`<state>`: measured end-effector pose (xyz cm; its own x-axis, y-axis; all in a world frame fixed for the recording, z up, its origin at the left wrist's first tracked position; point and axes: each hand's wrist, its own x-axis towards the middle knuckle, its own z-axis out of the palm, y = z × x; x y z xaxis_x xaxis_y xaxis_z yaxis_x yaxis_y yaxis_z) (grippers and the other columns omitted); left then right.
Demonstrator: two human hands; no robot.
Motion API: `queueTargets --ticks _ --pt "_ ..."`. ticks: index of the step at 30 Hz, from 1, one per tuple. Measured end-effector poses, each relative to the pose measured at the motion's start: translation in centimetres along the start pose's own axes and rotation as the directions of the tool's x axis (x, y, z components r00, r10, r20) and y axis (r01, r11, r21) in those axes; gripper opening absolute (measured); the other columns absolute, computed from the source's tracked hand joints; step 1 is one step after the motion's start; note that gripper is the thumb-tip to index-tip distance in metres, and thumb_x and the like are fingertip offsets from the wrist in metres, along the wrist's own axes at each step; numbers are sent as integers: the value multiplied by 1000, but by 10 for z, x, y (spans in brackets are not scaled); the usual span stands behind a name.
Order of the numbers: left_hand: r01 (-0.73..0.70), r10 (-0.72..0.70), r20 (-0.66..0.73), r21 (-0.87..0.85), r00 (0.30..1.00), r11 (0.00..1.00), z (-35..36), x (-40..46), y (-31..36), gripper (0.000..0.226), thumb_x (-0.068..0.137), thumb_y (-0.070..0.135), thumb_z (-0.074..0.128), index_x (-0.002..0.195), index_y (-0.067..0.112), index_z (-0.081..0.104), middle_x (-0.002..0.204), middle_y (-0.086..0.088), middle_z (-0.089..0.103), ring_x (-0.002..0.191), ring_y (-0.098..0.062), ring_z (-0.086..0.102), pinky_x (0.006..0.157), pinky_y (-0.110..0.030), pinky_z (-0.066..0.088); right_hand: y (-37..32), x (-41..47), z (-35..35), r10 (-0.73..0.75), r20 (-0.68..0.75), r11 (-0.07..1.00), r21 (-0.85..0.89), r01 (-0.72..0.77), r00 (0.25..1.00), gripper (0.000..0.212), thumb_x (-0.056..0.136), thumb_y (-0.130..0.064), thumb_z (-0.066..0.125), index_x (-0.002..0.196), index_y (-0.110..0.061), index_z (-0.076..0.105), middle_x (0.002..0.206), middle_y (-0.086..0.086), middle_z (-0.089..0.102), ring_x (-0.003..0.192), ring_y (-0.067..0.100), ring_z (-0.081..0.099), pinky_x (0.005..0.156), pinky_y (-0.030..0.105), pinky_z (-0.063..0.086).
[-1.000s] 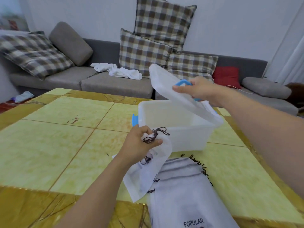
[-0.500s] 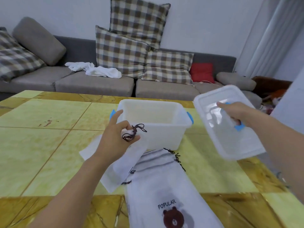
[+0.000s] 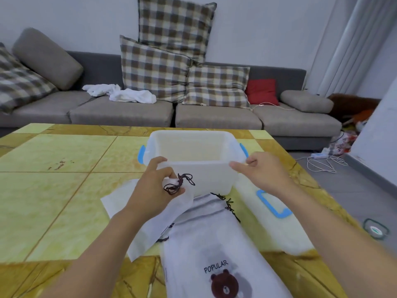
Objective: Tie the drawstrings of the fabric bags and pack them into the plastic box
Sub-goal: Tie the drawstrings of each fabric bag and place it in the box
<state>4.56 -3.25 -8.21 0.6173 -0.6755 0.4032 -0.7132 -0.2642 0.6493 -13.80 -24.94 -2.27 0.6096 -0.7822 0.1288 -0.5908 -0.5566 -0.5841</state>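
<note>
A translucent plastic box point(image 3: 191, 168) with blue side handles stands open on the table, nothing visible inside. My left hand point(image 3: 154, 190) pinches the gathered neck of a white fabric bag point(image 3: 148, 231), its dark drawstring point(image 3: 179, 184) knotted and looped over my fingers, just in front of the box. My right hand point(image 3: 264, 172) hovers at the box's front right corner, fingers loosely curled, holding nothing. The box lid point(image 3: 272, 220) with a blue clip lies flat on the table to the right. A second white bag point(image 3: 214, 254) printed with a bear and "POPULAR" lies in front.
The yellow-tiled table point(image 3: 64, 190) ends close on the right, beyond the lid. A grey sofa point(image 3: 193, 117) with checked cushions stands behind. Cables point(image 3: 322, 164) and a small round device point(image 3: 376, 230) lie on the floor at the right.
My right hand carried the lid off the box to the right, laid it on the table, let go and came back to the box corner. My left hand kept hold of the bag.
</note>
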Motion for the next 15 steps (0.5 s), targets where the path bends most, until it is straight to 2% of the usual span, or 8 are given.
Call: queueTargets --ticks 2,3,5,7,8,10,13,15 --pt "28 -29 -37 -33 999 999 -1 1 1 29 73 30 88 74 30 58 131 10 38 103 -10 53 79 -24 40 -45 -20 5 -2 207 999 44 -7 978 70 64 -75 75 69 -9 53 67 6 58 66 24 71 64 36 53" --pt "41 -43 -51 -50 998 998 -1 1 2 30 73 29 88 73 31 58 127 9 40 104 -10 53 78 -26 42 -59 -25 12 6 236 999 37 -16 972 70 62 -75 76 75 -9 56 73 6 63 69 25 71 67 38 55" --pt "45 -50 -57 -74 997 996 -3 0 4 31 73 29 88 72 31 57 118 8 44 100 -10 56 70 -28 48 -75 -28 27 -26 172 999 34 21 985 77 63 -72 78 101 -7 61 96 7 68 80 26 71 73 42 58" --pt "28 -31 -60 -62 998 998 -5 -2 4 30 74 27 87 74 29 58 115 8 44 96 -4 56 69 -17 46 -84 -28 44 -95 287 990 126 60 953 79 66 -64 82 119 -11 57 110 4 66 81 21 71 66 39 60" --pt "19 -22 -53 -41 998 999 -6 -3 4 29 74 25 87 77 27 58 115 8 44 95 -4 56 71 -11 43 -87 -29 56 -115 381 977 212 35 918 73 69 -58 83 122 -15 55 112 1 65 76 18 70 59 34 58" --pt "13 -13 -27 -3 1000 1000 -6 -4 3 29 74 23 86 84 26 59 119 8 42 97 -9 57 71 -4 36 -90 -28 78 -151 478 932 361 -37 865 48 81 -39 81 114 -14 58 100 4 68 63 19 68 55 30 56" --pt "36 -36 -23 -3 999 999 -15 -5 4 43 67 31 87 98 26 57 118 12 42 98 -8 56 71 -6 38 -100 -23 97 -245 401 885 463 36 883 12 92 -11 68 102 -5 65 85 18 66 60 32 67 62 43 62" --pt "82 -84 -92 -27 992 996 -28 -5 3 62 61 46 89 108 27 52 113 12 46 95 -4 52 70 -11 38 -111 -19 88 -282 276 865 488 119 919 8 92 -1 63 100 -2 65 82 20 65 60 33 68 60 47 62"
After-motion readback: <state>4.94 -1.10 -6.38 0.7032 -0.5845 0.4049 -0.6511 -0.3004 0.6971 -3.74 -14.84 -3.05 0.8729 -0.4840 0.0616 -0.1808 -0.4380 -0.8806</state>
